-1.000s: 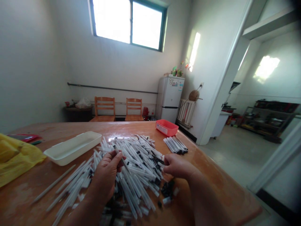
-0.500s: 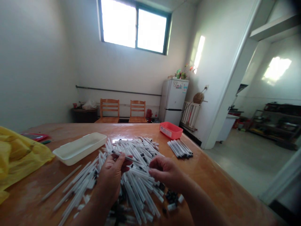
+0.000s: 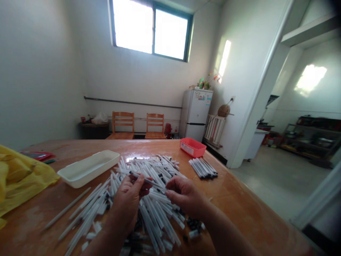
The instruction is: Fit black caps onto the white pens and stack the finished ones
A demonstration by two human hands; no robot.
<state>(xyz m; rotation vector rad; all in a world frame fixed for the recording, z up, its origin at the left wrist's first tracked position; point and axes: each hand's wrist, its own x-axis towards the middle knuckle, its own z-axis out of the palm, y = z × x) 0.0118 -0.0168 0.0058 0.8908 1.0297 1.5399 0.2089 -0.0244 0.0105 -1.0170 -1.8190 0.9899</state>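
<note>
A large loose heap of white plastic pen tubes (image 3: 157, 202) covers the middle of the orange wooden table (image 3: 247, 202). My left hand (image 3: 128, 199) pinches one slim white pen tube with a black tip (image 3: 146, 180) above the heap. My right hand (image 3: 185, 196) hovers close by, its curled fingertips at that tube's far end. Whether those fingers hold anything is hidden. A small cluster of black pen parts (image 3: 193, 224) lies at the heap's near right edge. A neat bundle of tubes (image 3: 203, 168) lies beyond my right hand.
A long white plastic tray (image 3: 87, 168) stands left of the heap, and a red plastic box (image 3: 193, 147) at the far edge. A yellow plastic bag (image 3: 21, 177) lies at the left. One loose tube (image 3: 68, 208) lies apart. The table's right edge drops to the floor.
My right hand has moved left, closer to my left hand. The held tube now lies flatter across the heap. The view has turned slightly since the oldest frame.
</note>
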